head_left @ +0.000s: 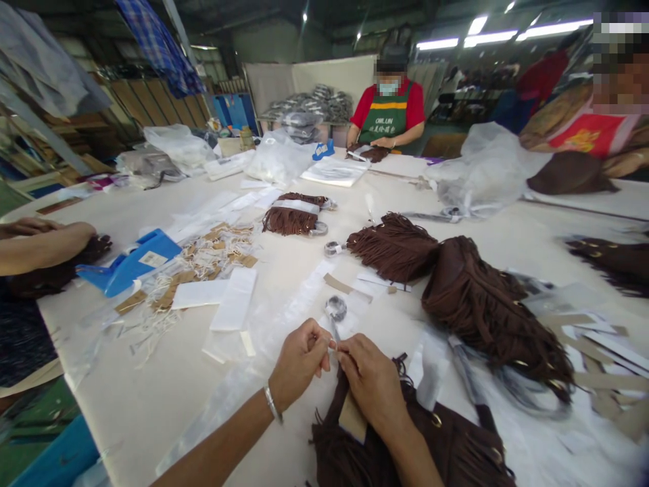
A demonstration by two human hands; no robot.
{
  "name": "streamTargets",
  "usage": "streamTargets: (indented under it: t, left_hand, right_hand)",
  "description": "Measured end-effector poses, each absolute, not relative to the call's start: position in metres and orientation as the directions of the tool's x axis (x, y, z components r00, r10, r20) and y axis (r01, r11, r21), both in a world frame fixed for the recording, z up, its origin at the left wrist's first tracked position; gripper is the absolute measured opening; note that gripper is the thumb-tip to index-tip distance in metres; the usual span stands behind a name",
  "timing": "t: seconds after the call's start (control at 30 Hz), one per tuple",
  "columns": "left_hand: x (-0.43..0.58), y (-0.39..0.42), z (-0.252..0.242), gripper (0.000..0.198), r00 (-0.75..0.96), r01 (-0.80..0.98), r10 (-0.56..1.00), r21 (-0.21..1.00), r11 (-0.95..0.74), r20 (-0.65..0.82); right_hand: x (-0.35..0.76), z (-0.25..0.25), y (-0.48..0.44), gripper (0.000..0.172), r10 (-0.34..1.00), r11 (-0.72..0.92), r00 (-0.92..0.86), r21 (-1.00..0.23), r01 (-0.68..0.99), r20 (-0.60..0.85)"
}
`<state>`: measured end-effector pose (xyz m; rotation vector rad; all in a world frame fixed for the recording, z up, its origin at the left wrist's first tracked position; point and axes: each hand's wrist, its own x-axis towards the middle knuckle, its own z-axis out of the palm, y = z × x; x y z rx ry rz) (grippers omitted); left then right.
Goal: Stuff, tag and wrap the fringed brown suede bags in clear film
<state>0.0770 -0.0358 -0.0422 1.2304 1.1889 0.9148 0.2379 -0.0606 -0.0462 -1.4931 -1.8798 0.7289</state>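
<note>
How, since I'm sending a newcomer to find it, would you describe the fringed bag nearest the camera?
On the big cream table, find the camera wearer's right hand. Below it in the picture lies the dark brown fringed bag, cut off by the bottom edge. Unlike the brown bags farther away, it has a tan card showing against it, beside the hand.

Your left hand (305,357) and right hand (374,384) are pinching; a brown bag (464,443) is lying below your fingers.
</note>
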Motion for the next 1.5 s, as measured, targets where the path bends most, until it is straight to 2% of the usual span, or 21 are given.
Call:
streamTargets:
  t: [0.1,0.2,0.3,0.4,0.5,0.83,0.97,1.0,1.07,1.17,1.23,1.37,1.43,1.5]
  left_hand:
    - [0.081,-0.032,-0.039,0.028,0.154,-0.054,0.973,0.981,0.184,-0.174]
    - [0.088,-0.035,-0.044,0.033,0.108,-0.195,0.971,0.954,0.229,-0.211]
    - [0.095,-0.042,-0.053,0.036,0.276,-0.194,0.929,0.933,0.304,-0.246]
    - [0.101,-0.046,-0.059,0.031,0.307,-0.183,0.915,0.927,0.327,-0.262]
    - [0.101,-0.045,-0.057,0.028,0.244,-0.176,0.931,0.931,0.319,-0.273]
    - [0.097,-0.047,-0.052,0.026,0.225,-0.156,0.932,0.933,0.324,-0.286]
    - [0.092,-0.047,-0.049,0.020,0.145,-0.213,0.951,0.930,0.301,-0.274]
    - [0.090,-0.048,-0.048,0.018,0.164,-0.258,0.947,0.915,0.311,-0.275]
    - [0.086,-0.047,-0.045,0.015,0.309,-0.339,0.908,0.859,0.383,-0.283]
    - [0.080,-0.044,-0.045,0.016,0.570,-0.264,0.762,0.810,0.523,-0.307]
    - [0.076,-0.039,-0.046,0.021,0.635,-0.132,0.688,0.829,0.544,-0.351]
    - [0.069,-0.029,-0.048,0.045,0.666,0.112,0.593,0.847,0.520,-0.452]
    - [0.067,-0.026,-0.047,0.057,0.673,0.168,0.578,0.856,0.489,-0.462]
    - [0.066,-0.025,-0.047,0.069,0.666,0.147,0.612,0.880,0.452,-0.426]
  right_hand:
    - [0.239,-0.048,-0.060,0.022,0.998,0.046,-0.055,-0.851,0.523,0.020]
    - [0.243,-0.052,-0.059,0.029,0.992,-0.126,0.011,-0.951,0.283,-0.128]
    - [0.246,-0.056,-0.058,0.034,0.981,-0.192,0.004,-0.979,0.070,-0.193]
    - [0.246,-0.058,-0.057,0.034,0.977,-0.214,0.024,-0.977,0.012,-0.213]
    - [0.246,-0.058,-0.056,0.034,0.976,-0.213,0.050,-0.975,0.055,-0.210]
    - [0.244,-0.055,-0.057,0.029,0.992,-0.124,0.030,-0.957,0.261,-0.120]
    - [0.246,-0.054,-0.056,0.026,0.991,-0.100,0.118,-0.906,0.412,-0.056]
    - [0.247,-0.054,-0.056,0.025,0.991,-0.083,0.128,-0.888,0.451,-0.028]
    - [0.247,-0.054,-0.056,0.023,0.994,-0.049,0.106,-0.857,0.512,0.007]
    - [0.248,-0.054,-0.057,0.022,0.999,-0.029,0.040,-0.828,0.559,-0.008]
    - [0.249,-0.055,-0.057,0.023,0.998,-0.053,0.045,-0.834,0.549,-0.034]
    - [0.254,-0.056,-0.056,0.028,0.995,-0.084,0.089,-0.819,0.567,-0.040]
    - [0.255,-0.057,-0.057,0.028,0.998,-0.056,0.060,-0.761,0.646,-0.023]
    - [0.255,-0.057,-0.059,0.028,0.999,-0.030,0.009,-0.702,0.711,-0.034]
